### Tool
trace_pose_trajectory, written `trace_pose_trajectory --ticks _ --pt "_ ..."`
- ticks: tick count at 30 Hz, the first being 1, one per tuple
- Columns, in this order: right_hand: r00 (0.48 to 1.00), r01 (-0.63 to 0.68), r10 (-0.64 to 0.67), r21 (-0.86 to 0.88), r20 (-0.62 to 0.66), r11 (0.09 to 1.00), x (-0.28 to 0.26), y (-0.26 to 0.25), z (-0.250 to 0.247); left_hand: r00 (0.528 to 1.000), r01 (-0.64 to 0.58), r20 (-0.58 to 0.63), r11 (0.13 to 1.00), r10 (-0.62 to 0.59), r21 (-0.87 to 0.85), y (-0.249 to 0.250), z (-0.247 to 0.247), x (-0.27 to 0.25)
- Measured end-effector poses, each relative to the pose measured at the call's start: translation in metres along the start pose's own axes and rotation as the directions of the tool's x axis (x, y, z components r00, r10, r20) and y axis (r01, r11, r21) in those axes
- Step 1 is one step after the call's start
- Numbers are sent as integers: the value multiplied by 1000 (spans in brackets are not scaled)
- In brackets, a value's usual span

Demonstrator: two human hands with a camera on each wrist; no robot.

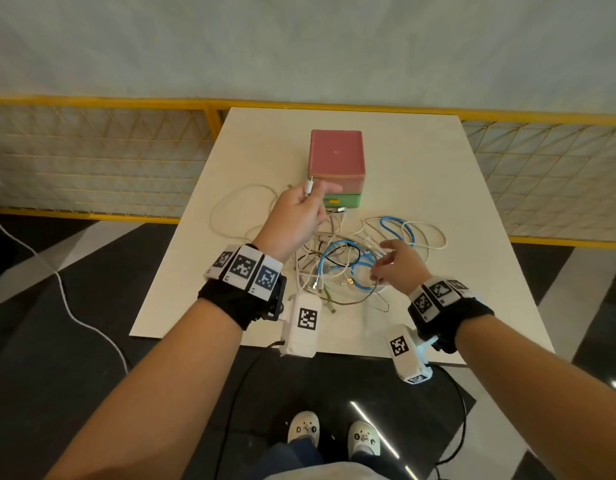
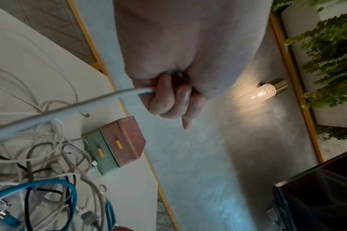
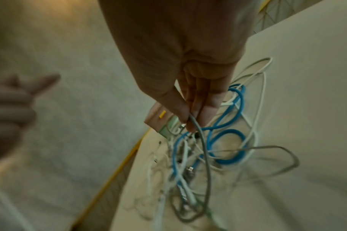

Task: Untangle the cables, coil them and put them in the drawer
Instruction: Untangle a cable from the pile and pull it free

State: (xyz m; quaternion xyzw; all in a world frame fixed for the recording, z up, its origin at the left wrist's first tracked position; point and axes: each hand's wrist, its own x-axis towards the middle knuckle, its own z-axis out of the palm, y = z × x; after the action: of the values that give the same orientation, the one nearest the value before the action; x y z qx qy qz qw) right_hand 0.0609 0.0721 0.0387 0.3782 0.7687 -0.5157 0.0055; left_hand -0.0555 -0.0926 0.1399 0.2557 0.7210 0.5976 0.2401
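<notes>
A tangle of white, grey, blue and black cables lies in the middle of the white table. My left hand is raised above it and grips a white cable near its plug. My right hand hovers over the right side of the pile and pinches a grey cable between thumb and fingers. A blue cable loops beneath it. Behind the pile stands the small drawer box, pink on top with a green drawer below, both closed.
A yellow-framed mesh railing runs behind the table. A white cord trails over the dark floor on the left. The table's near edge is in front of my feet. A lit lamp and plants show in the left wrist view.
</notes>
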Motion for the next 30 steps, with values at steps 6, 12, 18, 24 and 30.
trace_pose_trajectory --ticks 6,12,18,24,30 --pt "982 45 -113 396 150 917 -29 -35 -21 982 169 52 973 -180 157 -11 9 13" --pt "908 339 -395 310 137 888 -53 -57 -22 955 242 122 950 -269 198 -11 27 14" --pt "882 391 -448 304 145 869 -57 -61 -14 987 96 139 988 -79 -118 4 27 16" --pt "872 436 -484 330 76 837 -60 -71 -11 964 1 263 992 32 -124 13 27 10" --pt "856 467 -509 288 92 836 -59 -75 -11 952 -53 292 989 92 -139 17 26 8"
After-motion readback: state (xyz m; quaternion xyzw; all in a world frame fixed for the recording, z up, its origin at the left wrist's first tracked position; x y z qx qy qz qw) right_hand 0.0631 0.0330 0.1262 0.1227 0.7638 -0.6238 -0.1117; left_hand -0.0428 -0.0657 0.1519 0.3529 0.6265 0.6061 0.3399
